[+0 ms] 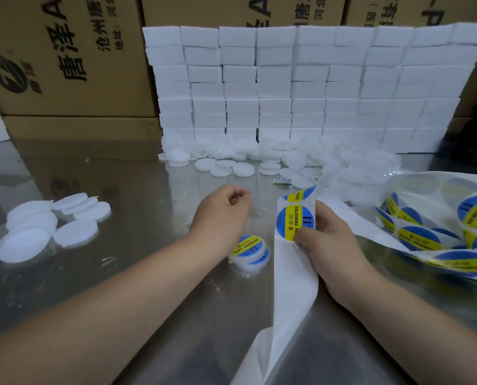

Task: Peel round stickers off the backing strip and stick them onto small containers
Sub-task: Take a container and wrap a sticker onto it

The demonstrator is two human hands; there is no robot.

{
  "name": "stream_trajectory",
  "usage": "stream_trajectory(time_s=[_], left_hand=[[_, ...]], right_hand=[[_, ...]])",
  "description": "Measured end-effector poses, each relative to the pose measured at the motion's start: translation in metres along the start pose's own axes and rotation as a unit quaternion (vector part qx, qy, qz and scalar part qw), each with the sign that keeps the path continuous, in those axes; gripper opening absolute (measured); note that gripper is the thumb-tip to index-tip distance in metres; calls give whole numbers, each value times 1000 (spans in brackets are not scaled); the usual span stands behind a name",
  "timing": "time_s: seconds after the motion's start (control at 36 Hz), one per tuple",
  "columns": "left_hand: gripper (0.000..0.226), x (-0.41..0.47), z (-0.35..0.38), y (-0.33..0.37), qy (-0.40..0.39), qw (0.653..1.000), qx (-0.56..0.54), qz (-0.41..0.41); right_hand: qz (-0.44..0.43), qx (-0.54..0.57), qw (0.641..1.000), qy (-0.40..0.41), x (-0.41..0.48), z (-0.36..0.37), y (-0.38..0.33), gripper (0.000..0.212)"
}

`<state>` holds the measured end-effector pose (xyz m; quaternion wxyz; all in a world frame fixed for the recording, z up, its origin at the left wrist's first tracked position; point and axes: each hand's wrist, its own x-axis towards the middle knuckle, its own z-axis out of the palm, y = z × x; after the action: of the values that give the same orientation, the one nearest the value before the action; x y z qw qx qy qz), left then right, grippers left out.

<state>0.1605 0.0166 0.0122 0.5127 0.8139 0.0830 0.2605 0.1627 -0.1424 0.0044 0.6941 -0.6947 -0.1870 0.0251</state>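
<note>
The 2 labelled containers (pixel 250 249), stacked white tubs with blue and yellow "SOLDERING PASTE" stickers on top, sat on the steel table (pixel 126 179) and serve as the reference here.

The left hand (pixel 223 213) hovered just beyond and above that stack, forearm reaching in from the near left, wrist straight, back of the hand up. Its fingers were loosely curled toward the palm with nothing visible in them.

The right hand (pixel 332 247) stood just right of the stack, forearm coming in from the near right. It pinched the white backing strip (pixel 293 290), thumb on the front at the lower right edge of a round sticker (pixel 292 219), fingers behind, so the grip was clamped on the strip. The strip stood upright beside the stack, its bare lower part trailing toward the near table edge. A 2nd sticker (pixel 301 194) showed partly at the strip's bend above.

Farther right of the stack lay a loose coil of sticker strip (pixel 426 237). Well to the left lay a cluster of unlabelled white containers (pixel 51 226). Beyond the stack a heap of white containers (pixel 243 168) lay against a wall of white foam blocks (pixel 301 87), with cardboard boxes (pixel 65 59) behind.
</note>
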Motion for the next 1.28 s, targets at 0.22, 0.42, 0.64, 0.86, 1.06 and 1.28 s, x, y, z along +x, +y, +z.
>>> stream_trajectory(time_s=[0.22, 0.42, 0.64, 0.86, 1.06, 1.28], left_hand=[[55, 89, 9, -23, -133, 925, 357, 12], [65, 153, 30, -42, -175, 851, 494, 14], [64, 194, 57, -69, -206, 844, 495, -35], [36, 203, 56, -64, -122, 869, 476, 51], [28, 190, 46, -50, -42, 908, 405, 100], [17, 155, 30, -15, 15, 959, 268, 87]], right_hand=[[7, 6, 1000, -24, -2, -1, -1, 52], [-4, -17, 999, -37, -3, -1, -1, 51], [-2, 5, 999, -43, 2, -5, 4, 62], [-17, 4, 999, -45, 2, -4, 5, 54], [-4, -10, 999, -47, 0, -3, 1, 60], [1, 10, 999, -31, -2, 0, -1, 50]])
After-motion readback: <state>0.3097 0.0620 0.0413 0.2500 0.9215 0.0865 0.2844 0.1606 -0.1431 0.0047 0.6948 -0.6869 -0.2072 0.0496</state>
